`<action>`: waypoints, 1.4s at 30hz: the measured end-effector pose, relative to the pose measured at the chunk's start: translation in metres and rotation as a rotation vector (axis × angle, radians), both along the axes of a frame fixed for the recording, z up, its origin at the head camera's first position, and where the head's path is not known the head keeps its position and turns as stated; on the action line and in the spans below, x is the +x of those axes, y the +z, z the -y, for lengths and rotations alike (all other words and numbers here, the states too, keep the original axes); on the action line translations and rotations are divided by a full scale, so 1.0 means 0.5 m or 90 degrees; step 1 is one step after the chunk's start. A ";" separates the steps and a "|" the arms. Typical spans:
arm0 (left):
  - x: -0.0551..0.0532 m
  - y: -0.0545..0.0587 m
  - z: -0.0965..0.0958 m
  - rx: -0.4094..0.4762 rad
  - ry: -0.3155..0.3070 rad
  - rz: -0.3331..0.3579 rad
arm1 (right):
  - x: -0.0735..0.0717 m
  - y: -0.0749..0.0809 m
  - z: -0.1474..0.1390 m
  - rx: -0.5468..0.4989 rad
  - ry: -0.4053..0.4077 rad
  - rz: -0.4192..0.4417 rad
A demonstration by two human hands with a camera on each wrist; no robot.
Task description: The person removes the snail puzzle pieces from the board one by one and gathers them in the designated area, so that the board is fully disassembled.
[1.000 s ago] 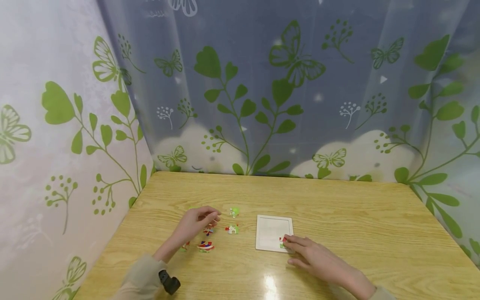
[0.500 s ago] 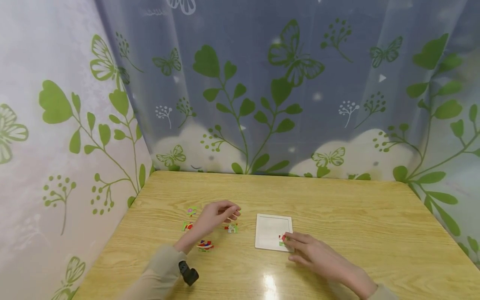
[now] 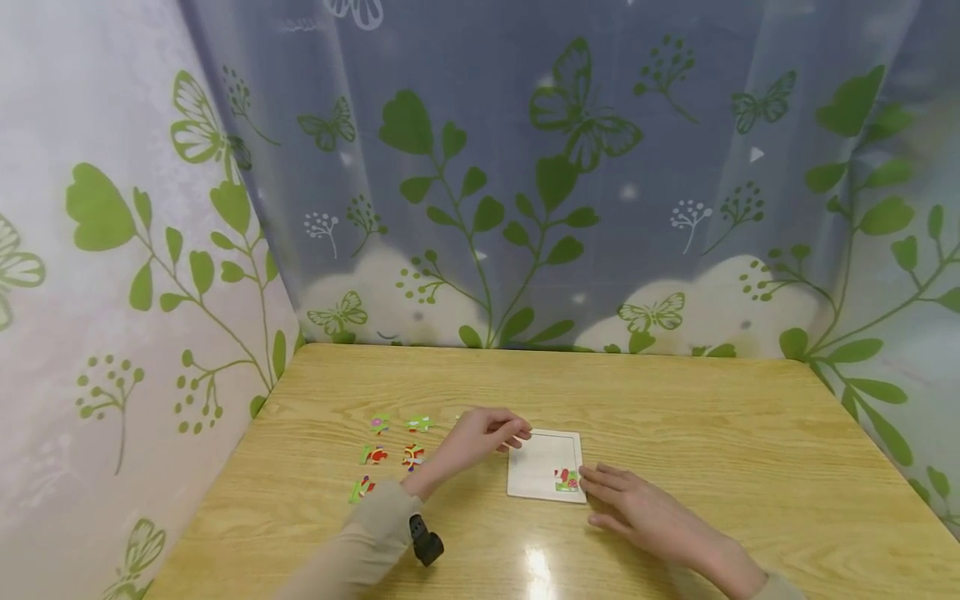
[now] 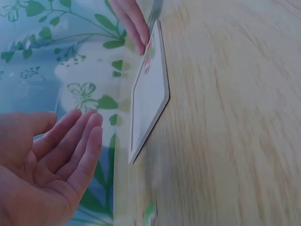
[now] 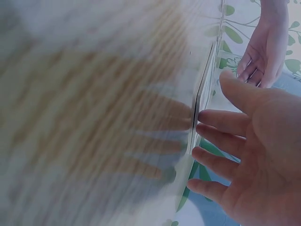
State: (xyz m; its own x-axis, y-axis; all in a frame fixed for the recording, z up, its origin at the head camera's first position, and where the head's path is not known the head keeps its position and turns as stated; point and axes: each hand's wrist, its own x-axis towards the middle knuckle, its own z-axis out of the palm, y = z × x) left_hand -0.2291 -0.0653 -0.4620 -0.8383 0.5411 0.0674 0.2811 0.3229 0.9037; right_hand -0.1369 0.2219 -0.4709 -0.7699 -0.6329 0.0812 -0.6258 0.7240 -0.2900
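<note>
My left hand point(image 3: 487, 433) hangs over the left edge of a white square puzzle tray point(image 3: 528, 475), its fingers loosely bent. The left wrist view shows the palm of this left hand point(image 4: 56, 165) with nothing between thumb and fingers. Flat on the table, my right hand point(image 3: 637, 508) has its straight fingertips at the tray's right edge. In the right wrist view the fingers point(image 5: 221, 162) are spread beside that edge. One red, white and green jigsaw piece point(image 3: 566, 480) lies in the tray's near right corner.
Several loose jigsaw pieces lie left of the tray, among them a green one point(image 3: 419, 423) and a red one point(image 3: 375, 455). My left forearm point(image 3: 375, 533) covers part of that area. A patterned curtain point(image 3: 480, 208) stands along the wooden table's point(image 3: 697, 417) back edge.
My left hand has moved right from above the loose pieces to the tray's left edge. The right fingertips have drawn back slightly from the corner piece, which now shows fully.
</note>
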 end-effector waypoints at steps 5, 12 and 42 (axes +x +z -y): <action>0.001 -0.013 -0.037 -0.011 -0.026 0.008 | -0.001 -0.002 -0.001 0.002 -0.006 0.015; 0.006 -0.020 -0.075 -0.040 -0.039 0.017 | 0.001 0.000 -0.001 0.004 -0.009 0.016; 0.014 -0.028 -0.120 -0.116 -0.034 -0.004 | -0.001 -0.003 0.000 0.006 0.000 -0.001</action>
State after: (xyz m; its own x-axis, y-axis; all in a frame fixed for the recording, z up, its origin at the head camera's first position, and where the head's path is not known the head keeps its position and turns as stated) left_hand -0.2223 -0.0051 -0.4758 -0.8077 0.5888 -0.0307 0.3073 0.4649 0.8303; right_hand -0.1373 0.2217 -0.4724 -0.7698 -0.6338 0.0761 -0.6263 0.7270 -0.2815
